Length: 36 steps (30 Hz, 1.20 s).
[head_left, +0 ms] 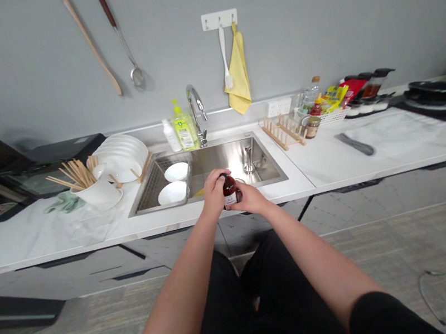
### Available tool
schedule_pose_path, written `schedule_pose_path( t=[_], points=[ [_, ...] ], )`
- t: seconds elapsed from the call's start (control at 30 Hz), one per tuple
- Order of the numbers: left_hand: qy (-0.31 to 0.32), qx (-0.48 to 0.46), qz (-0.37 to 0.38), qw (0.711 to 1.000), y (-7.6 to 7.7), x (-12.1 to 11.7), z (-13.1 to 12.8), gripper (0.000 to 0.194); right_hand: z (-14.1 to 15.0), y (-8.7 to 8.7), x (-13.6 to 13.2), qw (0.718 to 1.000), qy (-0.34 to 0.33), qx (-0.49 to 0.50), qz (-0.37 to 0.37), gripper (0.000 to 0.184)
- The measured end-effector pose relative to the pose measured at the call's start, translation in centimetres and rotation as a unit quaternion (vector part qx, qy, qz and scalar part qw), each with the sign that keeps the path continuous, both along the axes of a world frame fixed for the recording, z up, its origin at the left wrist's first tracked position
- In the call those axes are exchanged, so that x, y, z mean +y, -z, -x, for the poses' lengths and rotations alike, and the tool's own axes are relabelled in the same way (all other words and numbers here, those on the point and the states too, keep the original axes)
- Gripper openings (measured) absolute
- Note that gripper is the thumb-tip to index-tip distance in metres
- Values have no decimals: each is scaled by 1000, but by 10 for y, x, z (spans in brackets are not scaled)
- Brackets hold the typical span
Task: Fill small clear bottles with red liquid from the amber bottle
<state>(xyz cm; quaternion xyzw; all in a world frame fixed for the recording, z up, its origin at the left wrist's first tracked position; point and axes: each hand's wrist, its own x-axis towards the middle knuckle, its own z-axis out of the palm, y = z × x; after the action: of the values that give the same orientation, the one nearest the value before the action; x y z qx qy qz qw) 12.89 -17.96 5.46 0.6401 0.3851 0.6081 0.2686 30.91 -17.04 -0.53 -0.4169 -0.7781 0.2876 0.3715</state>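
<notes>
2 bare hands meet just above the sink's front edge: our left hand (213, 193) grips the top of a small amber glass bottle (229, 191) with a white label, fingers closed around it, while our right hand (251, 197) holds its lower side, fingers curled against the glass. Behind them, 2 white bowls (176, 171) sit in a wire rack (146, 190) inside the stainless steel sink (213, 160), near a chrome faucet (195, 103) set into the white marble desk (415, 150).
</notes>
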Motion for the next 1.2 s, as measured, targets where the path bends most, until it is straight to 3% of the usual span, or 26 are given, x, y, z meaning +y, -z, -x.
schedule_pose_path(
  t=[0.13,0.3,0.47,0.7,0.83,1.0,1.2],
  points=[
    [-17,-6,45,999,6,5,0,18,0,-3,-1,1000,-2,0,0,70],
    [-57,-18,77,995,3,13,-6,35,0,-5,-2,1000,-8,1,4,64],
    [-77,61,43,994,-7,7,-9,17,0,-2,0,1000,-6,-8,0,63],
    [25,59,-25,998,-3,-1,8,21,0,1,1,1000,-12,10,-6,73],
    [10,54,-3,998,0,1,13,20,0,0,0,1000,-11,-1,-15,72],
    [-11,-72,34,997,6,0,4,29,-1,2,1,1000,-11,5,-16,76],
    [-44,-228,77,970,6,-1,-9,34,-1,3,2,1000,-5,5,-13,85]
  ],
)
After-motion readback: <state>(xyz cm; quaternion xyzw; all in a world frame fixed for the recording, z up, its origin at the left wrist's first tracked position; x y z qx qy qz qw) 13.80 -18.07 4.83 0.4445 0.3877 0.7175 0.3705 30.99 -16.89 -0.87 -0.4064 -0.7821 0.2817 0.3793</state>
